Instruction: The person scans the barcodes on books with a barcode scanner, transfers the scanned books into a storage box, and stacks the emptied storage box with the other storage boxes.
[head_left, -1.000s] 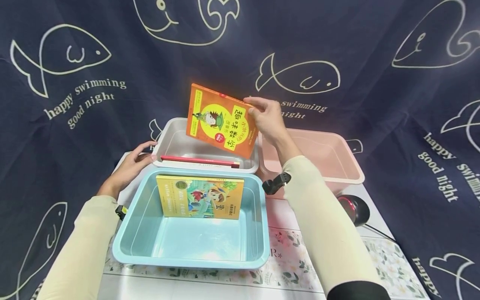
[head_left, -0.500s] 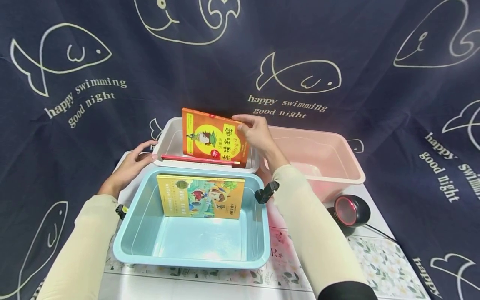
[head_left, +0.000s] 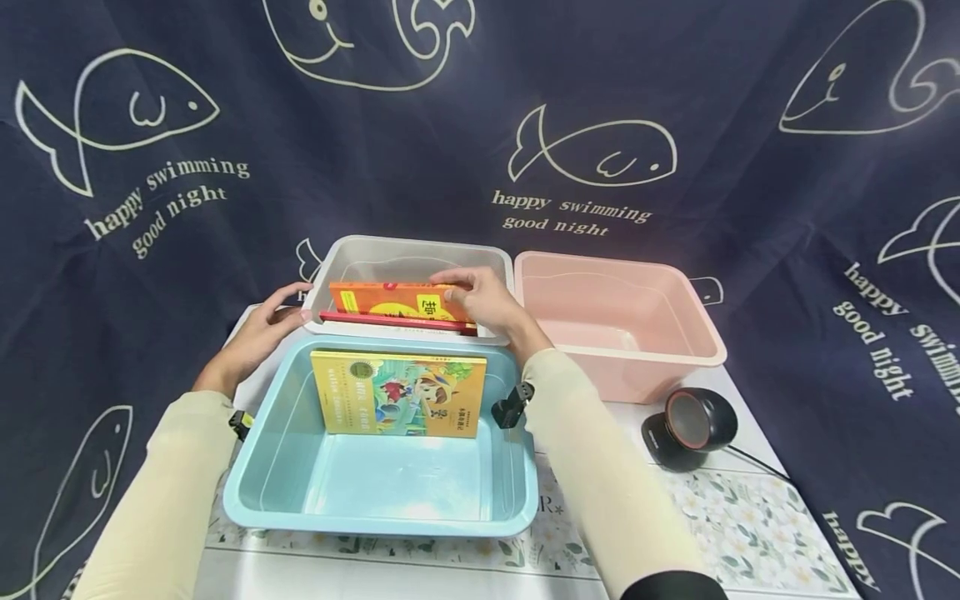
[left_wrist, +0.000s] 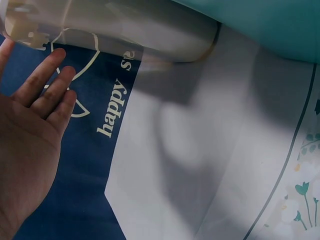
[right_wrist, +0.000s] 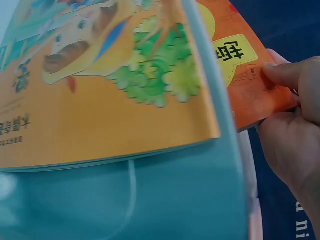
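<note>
My right hand [head_left: 487,300] pinches the top right corner of an orange book [head_left: 397,294], which stands upright, partly inside the grey bin [head_left: 420,250]. In the right wrist view, thumb and fingers grip the edge of this orange book [right_wrist: 250,90]. A red-edged book [head_left: 390,322] stands along the bin's near wall and hides the orange book's lower part. At the bin's left end, my left hand [head_left: 258,337] touches the rim with its fingertips. The left wrist view shows the left hand [left_wrist: 35,125] with fairly straight fingers beside the bin's wall.
In front, a blue bin [head_left: 382,527] holds a yellow picture book [head_left: 397,396] leaning on its back wall. A pink bin [head_left: 637,367] stands at right. A black round device [head_left: 701,421] with a cable sits beside it. A dark fish-print cloth [head_left: 600,83] hangs behind.
My right hand has lowered the orange book leftward and down into the grey bin, straightening it from a tilt. The left hand has stayed at the bin's rim.
</note>
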